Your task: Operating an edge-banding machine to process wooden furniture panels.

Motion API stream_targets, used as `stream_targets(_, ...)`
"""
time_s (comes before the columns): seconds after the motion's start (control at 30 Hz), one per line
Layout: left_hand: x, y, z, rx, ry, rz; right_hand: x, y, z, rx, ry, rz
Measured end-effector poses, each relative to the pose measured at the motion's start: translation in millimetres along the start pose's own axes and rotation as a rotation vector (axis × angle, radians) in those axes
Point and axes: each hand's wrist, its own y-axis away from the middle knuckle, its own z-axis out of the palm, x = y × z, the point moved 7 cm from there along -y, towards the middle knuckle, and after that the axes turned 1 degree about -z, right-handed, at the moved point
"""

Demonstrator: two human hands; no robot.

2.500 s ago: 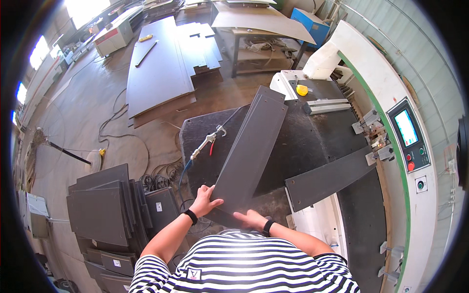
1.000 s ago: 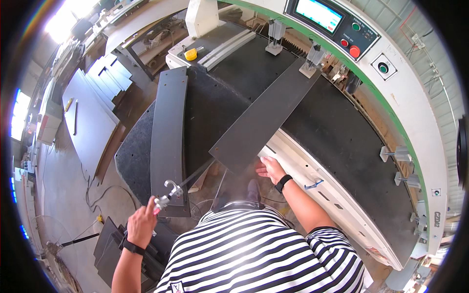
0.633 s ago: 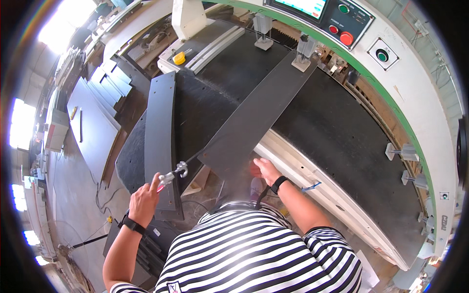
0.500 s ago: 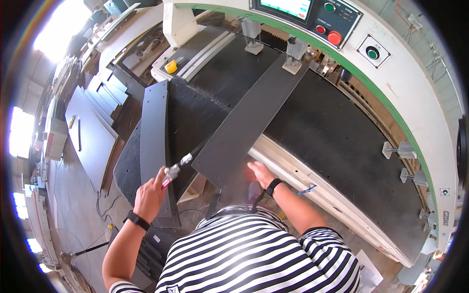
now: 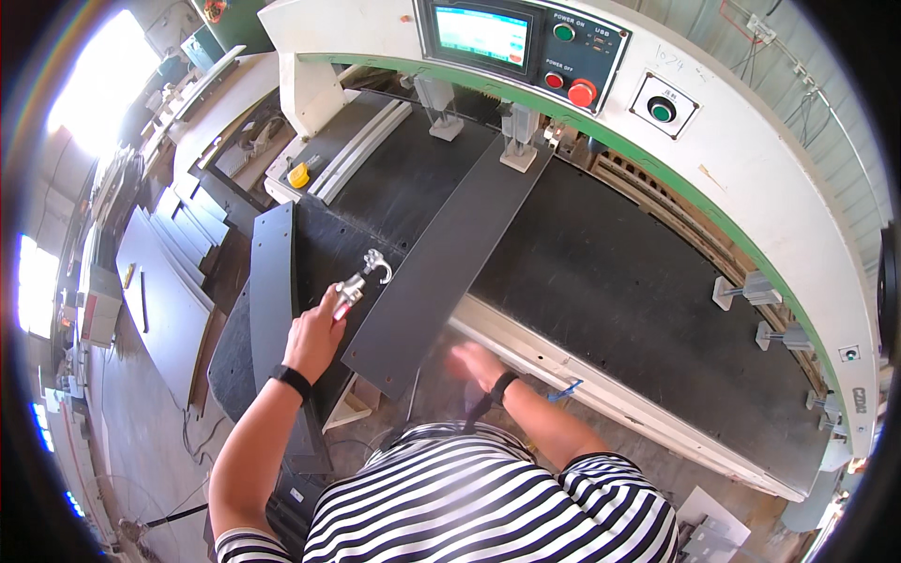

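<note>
My left hand point(image 5: 314, 340) is wrapped round a silver air blow gun point(image 5: 351, 289) with a curved metal hook and a red part by the fingers. The tool is held over the dark tabletop, beside the left edge of a long dark-grey panel point(image 5: 449, 246). That panel lies at a slant. Its far end sits under a clamp foot point(image 5: 519, 158), and its near end overhangs the table. Right of the near end, by the pale front rail, my right hand point(image 5: 476, 364) is smeared by motion, so its fingers cannot be made out.
A second dark panel point(image 5: 272, 281) lies at the left. Beyond it are stacked pale boards point(image 5: 164, 296). The white machine beam point(image 5: 741, 150) carries a screen and buttons. More clamp feet point(image 5: 748, 291) stand at the right. A yellow tape measure point(image 5: 298, 175) sits at the back left.
The view has shifted. My left hand has raised and turned the air blow gun, so its hook now shows. My right hand is in motion beside the panel's near end.
</note>
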Motion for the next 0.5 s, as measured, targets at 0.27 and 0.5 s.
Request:
stream_targets(0.27,-3.8,-23.9,-0.9,0.03,-0.023,-0.061,1.0,5.8,4.9,-0.015,-0.034,0.039)
stream_targets(0.5,-37.5,47.2,-22.4,-0.114,-0.181,-0.024,1.5,7.1,-16.0,0.016,-0.122,0.008)
